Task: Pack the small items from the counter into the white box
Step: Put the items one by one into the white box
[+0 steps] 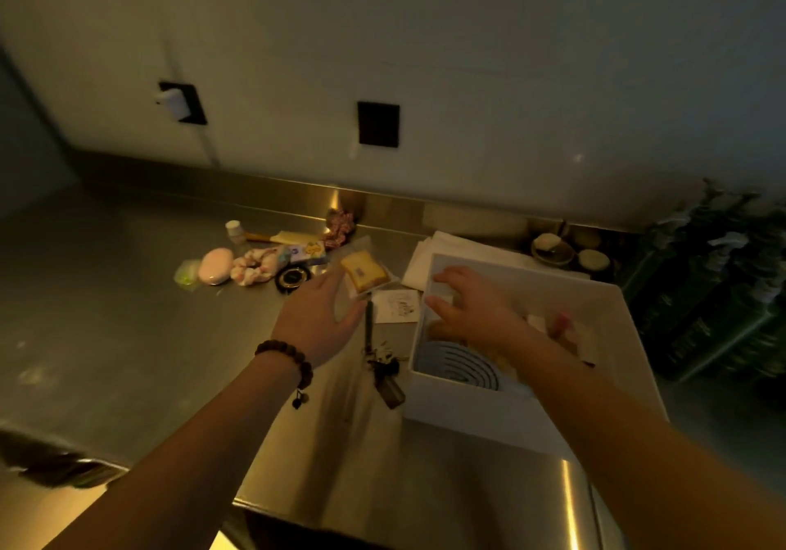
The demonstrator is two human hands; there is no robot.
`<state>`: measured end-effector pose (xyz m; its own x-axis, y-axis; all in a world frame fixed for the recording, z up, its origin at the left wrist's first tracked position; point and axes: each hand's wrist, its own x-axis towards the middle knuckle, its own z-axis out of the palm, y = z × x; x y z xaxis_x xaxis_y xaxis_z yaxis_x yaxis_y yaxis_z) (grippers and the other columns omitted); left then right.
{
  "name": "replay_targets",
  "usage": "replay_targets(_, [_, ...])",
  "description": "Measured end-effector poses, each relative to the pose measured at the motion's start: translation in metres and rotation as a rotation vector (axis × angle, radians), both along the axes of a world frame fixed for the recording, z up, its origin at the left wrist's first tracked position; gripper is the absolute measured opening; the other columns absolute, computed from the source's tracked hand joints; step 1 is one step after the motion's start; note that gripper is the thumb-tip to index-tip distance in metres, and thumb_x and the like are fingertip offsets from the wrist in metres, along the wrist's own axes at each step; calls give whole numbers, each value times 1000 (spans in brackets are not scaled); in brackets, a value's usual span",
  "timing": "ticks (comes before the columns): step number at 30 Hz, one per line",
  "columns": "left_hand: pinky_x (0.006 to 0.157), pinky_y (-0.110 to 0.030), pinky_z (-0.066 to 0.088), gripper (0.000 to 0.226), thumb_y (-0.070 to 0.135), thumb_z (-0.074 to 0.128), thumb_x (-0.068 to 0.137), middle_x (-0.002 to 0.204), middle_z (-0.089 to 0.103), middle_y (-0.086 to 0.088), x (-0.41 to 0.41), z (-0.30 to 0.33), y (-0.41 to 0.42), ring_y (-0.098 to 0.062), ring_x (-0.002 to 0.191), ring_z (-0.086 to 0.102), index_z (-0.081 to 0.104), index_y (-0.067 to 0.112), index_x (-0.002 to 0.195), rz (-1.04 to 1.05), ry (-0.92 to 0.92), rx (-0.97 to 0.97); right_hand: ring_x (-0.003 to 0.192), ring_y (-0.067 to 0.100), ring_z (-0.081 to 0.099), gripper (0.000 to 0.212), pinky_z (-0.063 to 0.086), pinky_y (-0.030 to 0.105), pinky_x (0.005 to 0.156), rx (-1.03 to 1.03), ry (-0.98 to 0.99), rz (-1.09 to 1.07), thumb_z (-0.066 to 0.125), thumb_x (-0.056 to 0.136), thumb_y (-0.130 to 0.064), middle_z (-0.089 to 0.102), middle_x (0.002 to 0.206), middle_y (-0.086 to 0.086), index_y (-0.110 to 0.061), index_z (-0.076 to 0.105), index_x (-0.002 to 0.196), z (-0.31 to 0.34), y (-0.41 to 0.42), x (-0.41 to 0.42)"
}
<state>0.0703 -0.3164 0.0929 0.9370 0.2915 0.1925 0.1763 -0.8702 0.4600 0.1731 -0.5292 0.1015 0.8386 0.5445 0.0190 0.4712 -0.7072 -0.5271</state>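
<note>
The white box (608,294) stands on the steel counter at the right, with a dark spiral coil (461,364) and pale items inside. My right hand (472,311) is inside the box, fingers spread over a small white item; whether it grips it I cannot tell. My left hand (321,315), with a bead bracelet, hovers open beside a yellow packet (365,275). Left of it lie a pink oval case (216,265), a scrunchie (254,266), a small colourful box (308,253), a black round item (292,278) and a green bag (187,273). A dark pen (368,323) and keys (385,373) lie between hands.
A white card (397,305) lies beside the box and folded white cloth (451,247) behind it. A small white bottle (234,230) and a dark red scrunchie (338,226) are near the backsplash. Small bowls (553,247) and green bottles (714,294) stand at the right.
</note>
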Motion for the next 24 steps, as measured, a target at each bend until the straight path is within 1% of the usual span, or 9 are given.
replay_targets(3, [106,-38,34,65,51,45,89,144,41,-5,-9,-1,28,-21,129,38,33,16,142,37,33,20,130,17,36,49,28,28,98,30,-1,60,52,90,-47,37,145,-2,-26,46,134,-1,35,-2])
replay_targets(5, [100,-35,36,62,50,48,89,139,46,-5,-10,-4,48,-21,124,43,37,15,139,56,20,31,125,18,40,46,30,26,96,40,-6,92,54,90,-43,41,140,1,-24,49,132,-3,60,-4])
replay_targets(7, [98,-33,37,60,50,49,88,136,48,-4,-8,-10,69,-21,121,45,40,16,137,66,15,41,123,21,43,47,35,31,99,29,16,102,56,90,-41,42,138,4,-20,50,131,-7,85,-4])
replay_targets(10, [103,-36,37,65,53,48,87,142,43,-3,4,-25,102,-20,126,41,35,18,141,54,76,43,121,24,45,49,38,35,98,-43,16,74,56,89,-41,43,137,8,-17,50,131,-21,121,1])
replay_targets(13, [104,-37,36,68,53,51,85,143,41,-3,27,-44,134,-21,127,40,34,18,141,13,146,38,122,26,43,55,36,36,99,-113,63,-8,55,88,-42,40,139,10,-17,45,136,-38,155,13])
replay_targets(15, [103,-36,38,68,52,55,83,141,43,-3,44,-56,153,-22,124,42,37,19,139,-17,168,7,124,26,41,58,36,37,101,-145,114,-86,55,89,-41,38,142,9,-17,40,139,-53,173,23])
replay_targets(19, [101,-34,38,67,52,58,80,135,46,-4,76,-83,180,-21,121,43,40,19,136,-118,210,0,130,31,35,66,33,39,104,-212,190,-223,55,89,-45,28,149,12,-21,30,145,-85,193,45])
replay_targets(22, [104,-34,34,69,55,55,79,138,42,-4,94,-102,188,-22,125,38,39,19,136,-183,281,40,131,34,32,73,33,42,103,-258,167,-307,58,83,-52,25,149,15,-21,30,143,-102,201,64])
replay_targets(24, [108,-37,29,72,56,53,79,144,35,-4,105,-112,190,-23,131,29,34,20,139,-208,315,83,132,35,28,81,31,44,104,-303,125,-327,57,80,-59,25,149,15,-21,26,143,-111,207,78])
